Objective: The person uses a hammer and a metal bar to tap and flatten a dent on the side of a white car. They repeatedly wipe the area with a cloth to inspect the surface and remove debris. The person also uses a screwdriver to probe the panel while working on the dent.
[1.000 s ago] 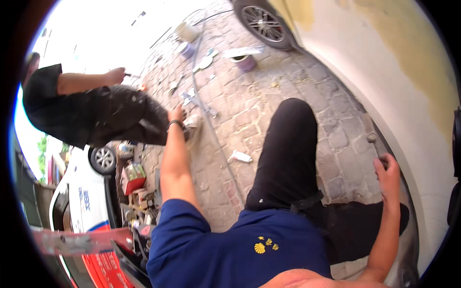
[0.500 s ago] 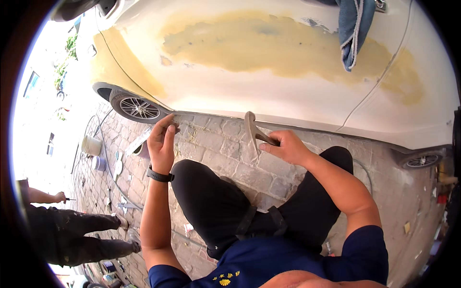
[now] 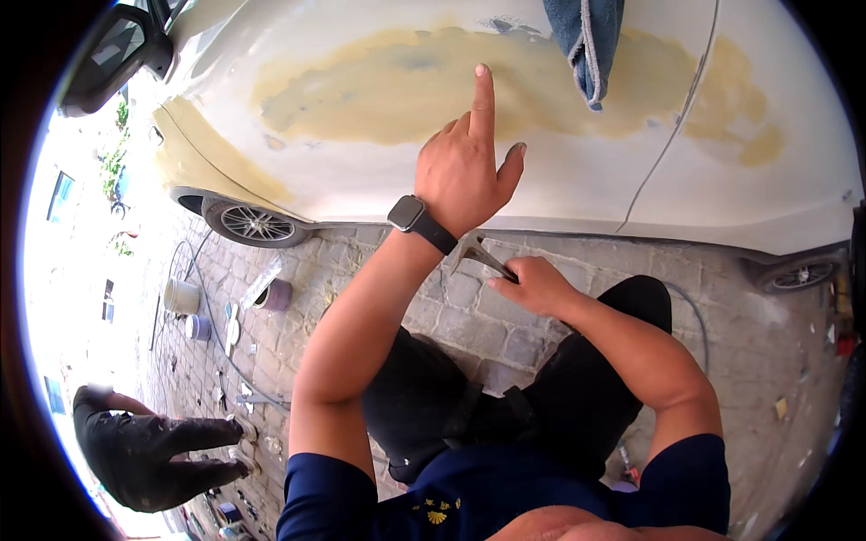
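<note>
A white car door (image 3: 352, 180) bears a broad mottled yellow and grey patch (image 3: 361, 95). My left hand (image 3: 460, 176), a dark watch on its wrist, is raised over that patch with the index finger extended, its tip at or just above the surface; the thumb sticks out and the other fingers curl. Lower, beside the door's sill, my right hand (image 3: 537, 284) grips a hammer (image 3: 496, 265) by its dark handle; my left wrist is close to the head. A blue-grey cloth (image 3: 582, 36) hangs over the upper door, right of my left hand.
A wheel (image 3: 253, 221) and side mirror (image 3: 113, 59) are at left. On the cobbles (image 3: 460, 334) lie a white bucket (image 3: 180, 298), a purple container (image 3: 273, 293) and a hose (image 3: 225, 356). A person in dark clothes (image 3: 153, 451) bends at lower left.
My view has turned to face the door. My left hand has risen from near the sill onto the patch, index finger extending. My right hand still holds the hammer low.
</note>
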The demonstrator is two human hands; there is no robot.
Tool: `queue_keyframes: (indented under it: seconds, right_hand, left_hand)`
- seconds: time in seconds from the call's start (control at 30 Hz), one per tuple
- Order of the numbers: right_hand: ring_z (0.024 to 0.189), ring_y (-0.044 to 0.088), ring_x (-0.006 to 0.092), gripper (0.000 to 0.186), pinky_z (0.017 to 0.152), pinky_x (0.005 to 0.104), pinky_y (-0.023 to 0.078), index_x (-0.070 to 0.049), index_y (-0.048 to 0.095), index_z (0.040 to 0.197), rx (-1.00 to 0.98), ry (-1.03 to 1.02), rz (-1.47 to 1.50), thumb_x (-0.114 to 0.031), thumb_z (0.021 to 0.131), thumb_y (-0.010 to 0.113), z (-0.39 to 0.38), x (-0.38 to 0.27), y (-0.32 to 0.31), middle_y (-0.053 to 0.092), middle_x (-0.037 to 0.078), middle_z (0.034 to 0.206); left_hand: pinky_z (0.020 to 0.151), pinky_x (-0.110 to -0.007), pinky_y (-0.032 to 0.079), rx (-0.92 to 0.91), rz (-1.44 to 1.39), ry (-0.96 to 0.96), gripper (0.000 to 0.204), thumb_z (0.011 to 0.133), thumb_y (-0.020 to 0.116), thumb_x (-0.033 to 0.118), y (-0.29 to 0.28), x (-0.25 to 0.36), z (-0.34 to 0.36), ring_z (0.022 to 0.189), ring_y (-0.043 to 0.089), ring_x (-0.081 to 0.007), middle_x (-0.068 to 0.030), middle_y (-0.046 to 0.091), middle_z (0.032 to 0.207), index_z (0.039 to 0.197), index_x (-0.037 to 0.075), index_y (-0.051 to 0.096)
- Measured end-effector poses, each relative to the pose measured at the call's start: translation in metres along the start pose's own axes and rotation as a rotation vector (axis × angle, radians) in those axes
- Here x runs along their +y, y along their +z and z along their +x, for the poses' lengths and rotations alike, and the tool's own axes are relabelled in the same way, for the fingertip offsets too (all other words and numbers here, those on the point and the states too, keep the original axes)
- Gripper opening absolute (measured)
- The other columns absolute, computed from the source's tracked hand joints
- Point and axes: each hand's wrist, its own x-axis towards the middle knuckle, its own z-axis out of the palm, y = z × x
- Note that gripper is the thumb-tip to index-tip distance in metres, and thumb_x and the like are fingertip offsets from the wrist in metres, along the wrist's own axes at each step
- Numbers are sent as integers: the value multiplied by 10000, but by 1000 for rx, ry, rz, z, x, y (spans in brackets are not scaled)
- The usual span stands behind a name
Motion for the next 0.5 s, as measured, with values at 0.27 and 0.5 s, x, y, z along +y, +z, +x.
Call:
queue_keyframes:
  seconds: [0.27, 0.5]
  right_hand:
    - [716, 637, 434, 505, 689, 492, 494, 44, 652, 826, -114, 14, 38, -449, 921, 706, -10, -1, -11, 650, 250, 738]
    - [759, 655, 445, 496, 716, 499, 508, 41, 668, 843, -138, 23, 1, -448, 917, 705, -10, 3, -14, 670, 253, 765]
  left_hand:
    - [531, -410, 504, 12, 183, -24, 1025, 893, 736, 286, 20, -1, 1, 596, 644, -314, -130, 655, 690, 1640, -11, 100]
    - [541, -406, 516, -90, 235, -72, 1031, 891, 743, 294, 15, 4, -1, 597, 648, -304, -110, 649, 678, 1642, -4, 103]
